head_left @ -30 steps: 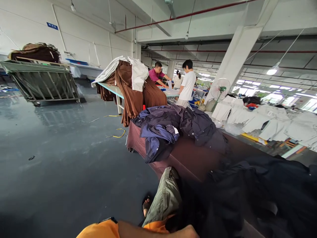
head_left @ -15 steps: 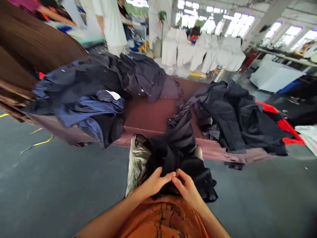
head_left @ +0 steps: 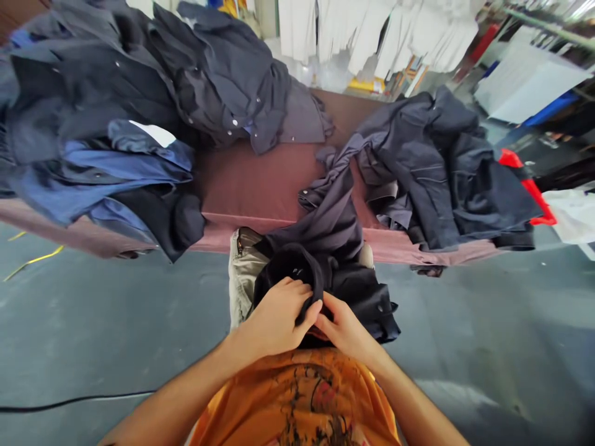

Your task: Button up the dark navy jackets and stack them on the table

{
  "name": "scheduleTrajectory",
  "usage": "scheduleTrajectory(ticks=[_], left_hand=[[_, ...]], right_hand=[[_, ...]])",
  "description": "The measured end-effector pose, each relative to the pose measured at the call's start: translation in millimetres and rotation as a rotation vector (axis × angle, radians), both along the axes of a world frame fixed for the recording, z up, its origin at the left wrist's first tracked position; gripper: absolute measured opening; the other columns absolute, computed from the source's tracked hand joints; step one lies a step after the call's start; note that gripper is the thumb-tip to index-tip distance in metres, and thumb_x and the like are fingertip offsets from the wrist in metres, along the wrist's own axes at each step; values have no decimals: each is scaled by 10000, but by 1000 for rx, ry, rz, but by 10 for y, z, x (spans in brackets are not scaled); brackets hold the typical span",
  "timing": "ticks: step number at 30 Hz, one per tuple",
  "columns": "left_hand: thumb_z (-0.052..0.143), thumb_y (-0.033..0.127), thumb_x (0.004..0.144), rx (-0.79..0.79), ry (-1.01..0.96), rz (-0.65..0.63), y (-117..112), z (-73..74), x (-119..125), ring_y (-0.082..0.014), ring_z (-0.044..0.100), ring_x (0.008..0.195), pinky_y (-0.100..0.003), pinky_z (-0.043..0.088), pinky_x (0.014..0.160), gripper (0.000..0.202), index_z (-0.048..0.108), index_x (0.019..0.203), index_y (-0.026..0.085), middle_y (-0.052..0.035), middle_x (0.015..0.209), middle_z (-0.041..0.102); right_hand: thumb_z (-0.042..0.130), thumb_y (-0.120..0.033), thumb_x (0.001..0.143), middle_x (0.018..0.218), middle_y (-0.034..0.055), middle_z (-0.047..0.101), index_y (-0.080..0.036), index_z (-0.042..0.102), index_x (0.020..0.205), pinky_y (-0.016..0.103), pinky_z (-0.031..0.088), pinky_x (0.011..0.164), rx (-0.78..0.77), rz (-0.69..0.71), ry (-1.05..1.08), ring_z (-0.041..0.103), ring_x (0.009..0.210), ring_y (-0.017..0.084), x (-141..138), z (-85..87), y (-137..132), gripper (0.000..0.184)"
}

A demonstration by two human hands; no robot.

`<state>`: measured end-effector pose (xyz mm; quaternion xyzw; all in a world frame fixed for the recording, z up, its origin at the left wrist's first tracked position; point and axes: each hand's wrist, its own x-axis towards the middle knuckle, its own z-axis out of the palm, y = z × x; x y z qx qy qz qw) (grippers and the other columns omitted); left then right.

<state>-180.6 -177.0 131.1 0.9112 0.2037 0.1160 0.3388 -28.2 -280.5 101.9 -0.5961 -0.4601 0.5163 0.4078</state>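
Observation:
A dark garment lies across my lap, and part of it runs up onto the cloth-covered table. Its round collar opening, with a small label inside, faces up in front of me. My left hand is closed on the near edge of this collar, the fingers reaching inside and the thumb outside. Close beside it, my right hand pinches the same edge, thumb and fingertips together. The two hands almost touch. Folds hide some of the fingertips.
A heap of dark and blue garments covers the table's left part. More dark garments lie on the right, near a red strip. White garments hang behind. A black cable crosses the floor at left.
My view has tilted down. The collar has been opened into a round shape facing up, and my left hand has moved its fingers inside it. My right hand stays close beside.

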Motion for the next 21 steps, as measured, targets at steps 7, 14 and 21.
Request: scheduleTrajectory(ticks=[7, 14, 21], left_hand=[[507, 312, 970, -73, 45, 38, 111, 94, 46, -261, 657, 1049, -387, 519, 943, 236, 651, 1074, 156, -111, 1067, 695], [569, 372, 939, -528, 52, 176, 302, -49, 39, -245, 687, 1002, -335, 524, 921, 294, 712, 1079, 157, -64, 1094, 756], [609, 523, 862, -738, -38, 356, 312, -43, 34, -246, 682, 881, -324, 559, 796, 430, 742, 900, 115, -65, 910, 761]], right_hand=[[575, -301, 892, 637, -30, 483, -200, 467, 653, 253, 342, 578, 94, -34, -315, 430, 618, 124, 93, -61, 152, 282], [527, -228, 963, 737, 6, 509, -213, 488, 749, 286, 375, 653, 415, -123, -546, 478, 716, 156, 9, 211, -107, 218], [456, -243, 1000, 992, 63, 687, -206, 634, 1058, 317, 497, 843, 184, -97, -391, 632, 931, 191, 38, -153, -417, 191]])
